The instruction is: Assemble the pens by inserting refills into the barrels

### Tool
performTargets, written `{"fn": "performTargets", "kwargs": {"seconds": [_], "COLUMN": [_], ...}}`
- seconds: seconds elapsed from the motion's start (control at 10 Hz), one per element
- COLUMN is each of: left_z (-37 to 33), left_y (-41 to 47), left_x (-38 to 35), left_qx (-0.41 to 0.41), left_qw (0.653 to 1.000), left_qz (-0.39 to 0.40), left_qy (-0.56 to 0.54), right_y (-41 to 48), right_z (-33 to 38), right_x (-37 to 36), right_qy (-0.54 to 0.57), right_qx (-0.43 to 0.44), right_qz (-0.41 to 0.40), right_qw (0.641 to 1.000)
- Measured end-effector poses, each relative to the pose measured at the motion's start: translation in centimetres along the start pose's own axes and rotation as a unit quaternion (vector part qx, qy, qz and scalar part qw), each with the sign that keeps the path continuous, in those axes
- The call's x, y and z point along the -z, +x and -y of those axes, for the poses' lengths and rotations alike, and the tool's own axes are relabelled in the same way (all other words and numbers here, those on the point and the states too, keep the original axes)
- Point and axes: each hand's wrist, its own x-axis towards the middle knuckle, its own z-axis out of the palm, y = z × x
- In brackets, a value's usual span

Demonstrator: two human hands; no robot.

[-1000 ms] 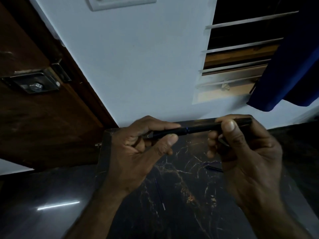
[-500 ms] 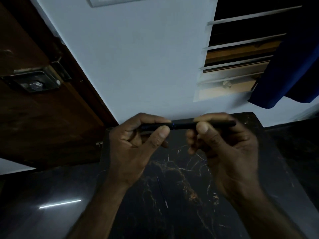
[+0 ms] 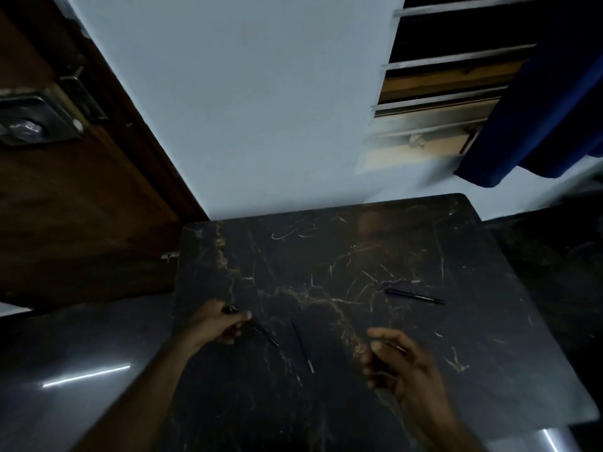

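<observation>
Left hand [image 3: 213, 326] grip pinches a pen [image 3: 261, 332] low on the desk [image 3: 359, 243], tip aimed lower right at the loose refill [image 3: 301, 347] lying steeply between both hands, nearer the left; right hand [image 3: 404, 367] curls loosely, whether it holds anything I cannot tell

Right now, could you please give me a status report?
Left hand grips pen over table. Right hand curled, contents unclear. Refill lies between hands, second pen beyond.

Dim and underexposed; the pale blue wall [image 3: 261, 109] is brightest. A white glare streak lies on the glossy grey floor [image 3: 65, 337]. Edges bend; dark detail is soft, grainy.
</observation>
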Motion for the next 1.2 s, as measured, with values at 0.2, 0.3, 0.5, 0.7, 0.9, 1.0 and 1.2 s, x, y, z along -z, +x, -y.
{"fn": "performTargets", "kwargs": {"seconds": [0.2, 0.3, 0.5, 0.7, 0.9, 1.0, 1.2], "left_z": [-0.7, -0.8, 0.2, 0.5, 0.0, -0.3, -0.2], "left_y": [3.7, 4.6, 5.3, 4.0, 2.4, 1.4, -0.5], "left_x": [-3.9, -5.8, -7.7, -8.4, -9.3, -9.9, -11.9], "left_qx": [0.028, 0.032, 0.011, -0.005, -0.006, 0.0, 0.038], "left_qw": [0.999, 0.999, 0.997, 0.993, 0.989, 0.987, 0.975], "left_qz": [0.024, -0.003, -0.07, -0.119, -0.143, -0.156, -0.214], "left_qy": [0.039, 0.031, -0.005, -0.005, 0.026, 0.05, 0.053], "right_y": [-0.4, -0.6, -1.4, -1.0, -0.6, -0.4, 0.1], "right_z": [-1.5, -2.1, -3.3, -3.3, -1.7, -1.4, -1.1], "right_x": [0.1, 0.3, 1.2, 2.2, 3.9, 5.4, 9.4], "right_qy": [-0.021, -0.025, -0.033, -0.074, -0.073, -0.069, -0.074], "right_qx": [0.006, 0.004, -0.014, -0.019, -0.001, -0.007, -0.032], "right_qz": [-0.022, -0.032, -0.049, -0.031, -0.008, -0.001, 0.008], "right_qw": [1.0, 0.999, 0.998, 0.997, 0.997, 0.998, 0.997]}}
